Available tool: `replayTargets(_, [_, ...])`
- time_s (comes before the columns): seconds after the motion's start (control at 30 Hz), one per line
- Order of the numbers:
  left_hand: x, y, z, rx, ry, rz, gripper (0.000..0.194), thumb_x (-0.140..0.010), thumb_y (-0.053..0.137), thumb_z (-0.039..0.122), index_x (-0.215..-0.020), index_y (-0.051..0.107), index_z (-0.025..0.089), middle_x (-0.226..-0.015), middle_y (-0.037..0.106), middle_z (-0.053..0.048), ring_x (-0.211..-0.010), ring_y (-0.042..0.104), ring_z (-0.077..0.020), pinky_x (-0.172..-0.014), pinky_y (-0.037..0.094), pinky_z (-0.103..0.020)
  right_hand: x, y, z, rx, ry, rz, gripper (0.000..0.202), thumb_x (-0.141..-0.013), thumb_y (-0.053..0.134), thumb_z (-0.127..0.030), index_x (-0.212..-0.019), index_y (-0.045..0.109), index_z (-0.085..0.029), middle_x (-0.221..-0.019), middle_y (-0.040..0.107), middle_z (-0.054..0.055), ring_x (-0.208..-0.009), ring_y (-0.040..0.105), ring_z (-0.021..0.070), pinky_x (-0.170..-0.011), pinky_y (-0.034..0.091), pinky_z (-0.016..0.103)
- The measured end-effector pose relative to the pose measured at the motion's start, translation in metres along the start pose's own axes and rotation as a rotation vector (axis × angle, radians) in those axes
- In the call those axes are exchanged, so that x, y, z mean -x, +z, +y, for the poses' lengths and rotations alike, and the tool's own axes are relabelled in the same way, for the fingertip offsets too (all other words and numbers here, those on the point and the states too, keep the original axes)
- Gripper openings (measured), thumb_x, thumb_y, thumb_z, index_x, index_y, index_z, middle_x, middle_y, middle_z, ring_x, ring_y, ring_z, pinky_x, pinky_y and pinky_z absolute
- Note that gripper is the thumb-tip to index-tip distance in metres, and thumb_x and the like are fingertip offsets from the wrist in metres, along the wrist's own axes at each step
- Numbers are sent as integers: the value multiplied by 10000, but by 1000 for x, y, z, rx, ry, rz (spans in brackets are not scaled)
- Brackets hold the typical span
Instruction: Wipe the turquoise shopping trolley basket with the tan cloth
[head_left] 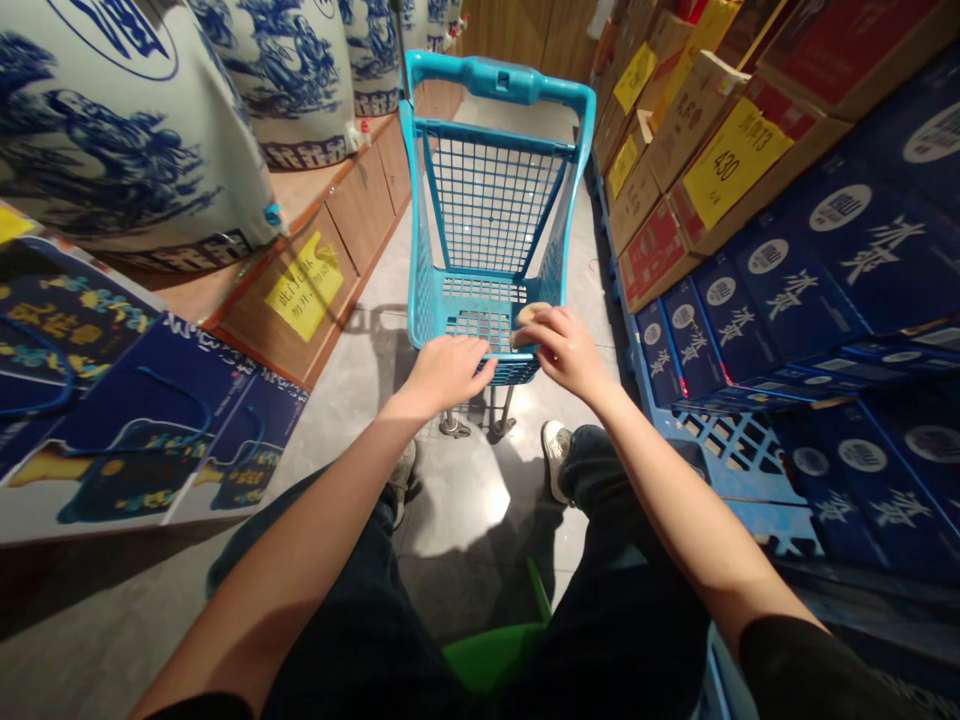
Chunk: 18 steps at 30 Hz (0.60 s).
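A small blue plastic shopping cart (493, 140) stands in front of me, its grid basket facing me and its handle at the far side. My left hand (450, 368) grips the near rim of the basket, the fingers over the edge and the thumb on the outside. Just above the right corner of that rim is my right hand (564, 345), its fingers closed round a small beige pad (531, 312). The fingers partly hide the pad, so its exact kind is unclear. Through the grid of the basket floor, the tiles show.
Large blue-and-white porcelain jars (150, 130) line a wooden ledge (352, 215) on the left, above blue gift boxes (142, 430). Stacked blue cartons (757, 300) and brown cartons (690, 130) rest on blue pallets (739, 450) at the right. Something green (495, 655) lies between my legs.
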<state>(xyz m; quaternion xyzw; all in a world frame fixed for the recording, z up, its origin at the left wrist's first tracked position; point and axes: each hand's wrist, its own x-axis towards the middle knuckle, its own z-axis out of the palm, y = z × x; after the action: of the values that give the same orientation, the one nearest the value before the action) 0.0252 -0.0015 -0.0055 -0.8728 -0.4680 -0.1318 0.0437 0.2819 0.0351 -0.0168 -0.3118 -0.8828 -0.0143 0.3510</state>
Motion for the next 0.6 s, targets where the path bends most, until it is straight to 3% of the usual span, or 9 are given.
replayTargets(0.1, [-1,1,0,16,22,9,326,-1147,505,340,-1112,779,166,-1013,836,-117,-1022,803,-291,-882,553,-391,-4,-3,12,18,41,63,450,-909,523,-21,-1203,788,-234,-1263,764,119,-1211,664,307,-1020,544,491])
replayTargets(0.23, [-4,0,4,6,7,-14,314,-1140,521,327,-1089,783,160,-1022,836,-135,-1029,808,-303,-891,562,-397,0,1,-3,-6,79,-37,351,-914,541,-40,-1020,819,-226,-1061,771,103,-1016,679,285,-904,546,447])
replayTargets(0.3, [-3,-1,4,6,-5,-20,313,-1135,528,330,-1070,784,162,-1003,833,-140,-1019,809,-314,-875,564,-403,3,3,-11,-37,111,-83,347,-920,546,-48,-1016,829,-224,-1003,759,96,-960,669,278,-879,544,439])
replayTargets(0.4, [-2,-1,3,22,5,-10,310,-1135,526,331,-1097,786,166,-1012,836,-135,-1017,806,-311,-875,563,-404,4,3,-8,-61,127,-85,386,-921,547,-45,-1095,835,-236,-1133,771,110,-1073,674,301,-968,552,479])
replayTargets(0.5, [-2,0,3,41,19,-10,308,-1138,522,320,-1152,785,162,-1046,840,-128,-1043,800,-301,-905,562,-400,-1,-1,9,-65,115,-51,463,-922,535,-27,-1211,818,-254,-1315,754,118,-1254,655,326,-1094,530,541])
replayTargets(0.6, [-4,-1,5,32,27,-30,317,-1145,516,320,-1171,784,151,-1059,837,-133,-1051,796,-298,-918,561,-397,-4,-5,21,-78,112,-32,528,-906,517,-3,-1262,805,-266,-1343,751,110,-1320,655,324,-1138,517,559])
